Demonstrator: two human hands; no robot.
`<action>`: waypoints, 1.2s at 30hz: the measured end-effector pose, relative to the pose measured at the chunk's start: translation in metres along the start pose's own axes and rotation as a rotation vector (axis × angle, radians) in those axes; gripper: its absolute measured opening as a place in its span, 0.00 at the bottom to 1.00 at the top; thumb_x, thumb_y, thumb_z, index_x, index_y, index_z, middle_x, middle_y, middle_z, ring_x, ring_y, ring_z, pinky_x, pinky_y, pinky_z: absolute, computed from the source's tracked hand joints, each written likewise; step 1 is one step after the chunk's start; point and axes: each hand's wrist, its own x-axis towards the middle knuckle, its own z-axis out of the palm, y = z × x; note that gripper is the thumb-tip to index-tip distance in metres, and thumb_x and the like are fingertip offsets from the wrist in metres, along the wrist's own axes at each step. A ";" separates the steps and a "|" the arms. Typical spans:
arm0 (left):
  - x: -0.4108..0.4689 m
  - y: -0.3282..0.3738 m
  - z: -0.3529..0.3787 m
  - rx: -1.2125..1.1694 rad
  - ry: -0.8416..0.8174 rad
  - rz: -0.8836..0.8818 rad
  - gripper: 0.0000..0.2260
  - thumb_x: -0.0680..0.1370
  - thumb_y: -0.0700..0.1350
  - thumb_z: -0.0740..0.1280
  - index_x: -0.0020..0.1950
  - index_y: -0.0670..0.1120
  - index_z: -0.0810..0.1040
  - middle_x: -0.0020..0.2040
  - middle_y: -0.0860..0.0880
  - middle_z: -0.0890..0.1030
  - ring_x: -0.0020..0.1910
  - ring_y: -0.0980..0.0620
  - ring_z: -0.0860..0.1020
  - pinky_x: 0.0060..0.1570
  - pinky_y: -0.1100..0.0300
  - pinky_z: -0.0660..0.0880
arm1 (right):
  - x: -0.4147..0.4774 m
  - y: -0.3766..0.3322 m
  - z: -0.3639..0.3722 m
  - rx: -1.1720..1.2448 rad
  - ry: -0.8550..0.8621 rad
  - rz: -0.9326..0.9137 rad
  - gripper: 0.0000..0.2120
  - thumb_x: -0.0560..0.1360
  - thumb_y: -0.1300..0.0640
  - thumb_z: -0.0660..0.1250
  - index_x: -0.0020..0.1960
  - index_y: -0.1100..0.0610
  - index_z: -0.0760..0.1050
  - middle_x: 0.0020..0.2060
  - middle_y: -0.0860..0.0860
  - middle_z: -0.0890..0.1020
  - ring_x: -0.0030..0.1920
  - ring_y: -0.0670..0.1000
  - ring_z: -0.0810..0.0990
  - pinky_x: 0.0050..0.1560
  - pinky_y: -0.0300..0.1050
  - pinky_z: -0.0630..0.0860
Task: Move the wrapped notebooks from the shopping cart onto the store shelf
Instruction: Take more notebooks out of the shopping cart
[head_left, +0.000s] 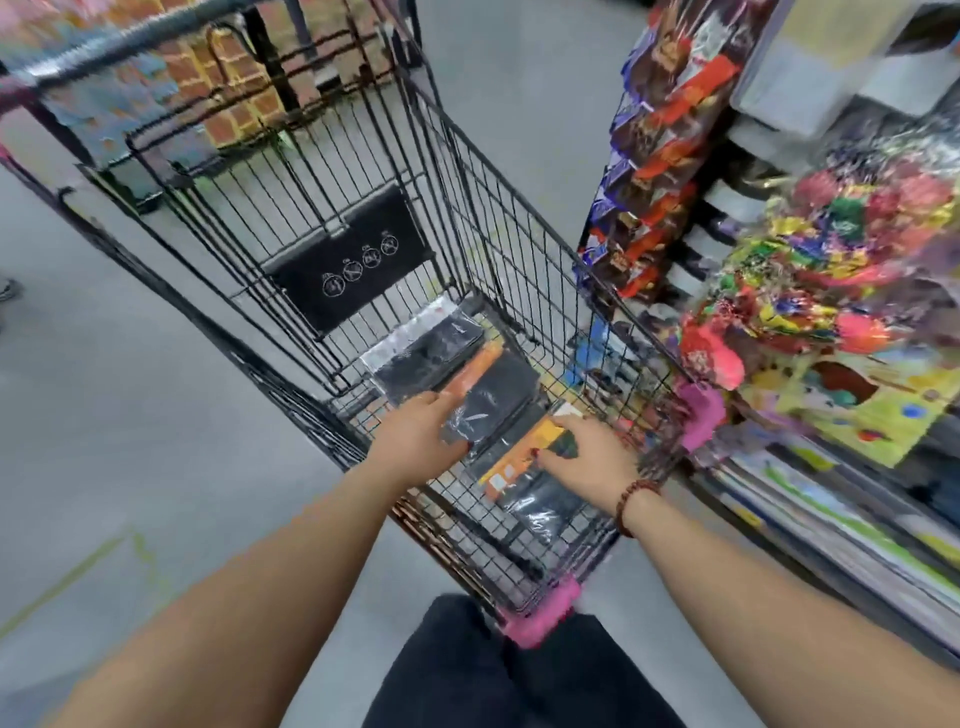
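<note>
Motion blur throughout: the left hand (421, 431) pinches the edge of one of the notebooks (493, 395), which lie flat on the cart (519, 249) floor. The right hand (587, 457) lies on another with its fingers curled and their tips hidden, so I can't tell whether it grips. The shelf (831, 525) is just right of the cart, smeared and cut off.

notebooks (498, 384) in cart (519, 218), shelf (831, 467) right
</note>
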 end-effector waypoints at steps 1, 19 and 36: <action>0.007 -0.002 0.001 -0.017 -0.022 -0.012 0.27 0.74 0.55 0.66 0.72 0.52 0.66 0.66 0.49 0.74 0.61 0.49 0.73 0.59 0.52 0.73 | 0.003 0.003 0.004 0.080 0.022 0.049 0.25 0.73 0.48 0.67 0.68 0.54 0.68 0.59 0.54 0.76 0.52 0.51 0.74 0.48 0.42 0.70; 0.181 -0.035 0.056 -0.148 -0.424 0.220 0.22 0.75 0.45 0.69 0.68 0.48 0.70 0.63 0.47 0.74 0.55 0.46 0.76 0.52 0.61 0.70 | 0.085 0.042 0.103 0.882 0.385 0.830 0.15 0.73 0.51 0.69 0.57 0.54 0.74 0.42 0.51 0.77 0.40 0.48 0.74 0.40 0.43 0.73; 0.216 -0.066 0.147 -0.480 -0.296 0.178 0.16 0.73 0.41 0.71 0.60 0.48 0.76 0.54 0.55 0.76 0.51 0.56 0.73 0.54 0.67 0.72 | 0.146 0.059 0.175 1.083 0.745 1.022 0.20 0.67 0.51 0.75 0.55 0.57 0.74 0.38 0.46 0.76 0.37 0.42 0.74 0.37 0.33 0.69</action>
